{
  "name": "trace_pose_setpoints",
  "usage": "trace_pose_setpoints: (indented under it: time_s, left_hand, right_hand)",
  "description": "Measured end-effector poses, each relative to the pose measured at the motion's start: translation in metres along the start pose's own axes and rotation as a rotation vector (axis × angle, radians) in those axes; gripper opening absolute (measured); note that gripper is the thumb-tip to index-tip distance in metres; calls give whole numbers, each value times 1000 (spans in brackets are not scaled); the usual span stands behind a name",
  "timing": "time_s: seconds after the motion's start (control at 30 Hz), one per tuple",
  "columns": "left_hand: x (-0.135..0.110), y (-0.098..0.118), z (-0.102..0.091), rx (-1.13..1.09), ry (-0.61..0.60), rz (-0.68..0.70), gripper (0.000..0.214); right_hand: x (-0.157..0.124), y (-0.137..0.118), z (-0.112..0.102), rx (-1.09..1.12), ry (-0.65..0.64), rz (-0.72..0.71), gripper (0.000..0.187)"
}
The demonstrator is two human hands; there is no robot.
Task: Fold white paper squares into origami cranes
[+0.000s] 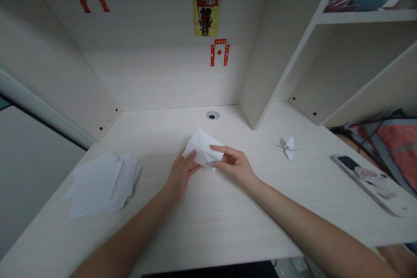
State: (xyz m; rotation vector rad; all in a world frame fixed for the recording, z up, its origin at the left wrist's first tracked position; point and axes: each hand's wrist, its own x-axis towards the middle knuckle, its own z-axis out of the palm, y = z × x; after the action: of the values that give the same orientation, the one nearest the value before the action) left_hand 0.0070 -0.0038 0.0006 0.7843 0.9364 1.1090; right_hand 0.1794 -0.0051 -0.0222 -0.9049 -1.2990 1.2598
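A partly folded white paper [201, 144] is held just above the pale wooden desk [211, 221] near its middle. My left hand [181, 173] pinches the paper's lower left edge with thumb and fingers. My right hand [233, 163] grips its right side, index finger stretched along the top and thumb beneath. Both forearms reach in from the near edge.
A loose stack of white paper sheets [103, 183] lies at the left. A finished white paper crane [288, 147] sits to the right, and a phone [365, 181] lies near the right edge. A cable hole [212, 115] is at the back; shelves [342, 30] rise on the right.
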Motion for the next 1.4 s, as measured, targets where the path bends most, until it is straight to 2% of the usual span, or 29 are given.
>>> trace_pose_setpoints:
  time_s: [0.07, 0.13, 0.17, 0.23, 0.3, 0.37, 0.47, 0.6, 0.8, 1.13, 1.4]
  left_hand:
    - [4, 7, -5, -15, 141, 50, 43]
    - [8, 15, -9, 57, 252, 157, 46]
    - [9, 19, -11, 129, 237, 189, 46]
    - [9, 26, -13, 261, 87, 183, 38]
    - [7, 29, -14, 345, -87, 85, 28]
    - [6, 29, -15, 403, -161, 7, 22]
    - [5, 26, -16, 422, -144, -45, 18]
    - [5, 22, -14, 257, -115, -118, 24]
    - [5, 18, -12, 203, -121, -168, 29]
    - [-1, 18, -8, 171, -176, -247, 32]
    - [-3, 22, -6, 169, -166, -280, 35]
  right_hand:
    - [3, -5, -8, -76, -45, -76, 44]
    - [5, -11, -14, -163, -129, -102, 42]
    - [6, -14, -16, -197, -188, -97, 43]
    - [6, -18, -18, -231, -263, -94, 44]
    - [6, -19, -18, -240, -303, -99, 44]
    - [5, -19, -18, -239, -315, -107, 43]
    - [5, -17, -18, -249, -289, -112, 37]
    - [2, -12, -14, -232, -193, -127, 33]
    - [-5, -10, -4, -280, -177, -195, 38]
    - [-5, -6, -1, -323, -120, -208, 22]
    - [-5, -6, 2, -346, -112, -233, 18]
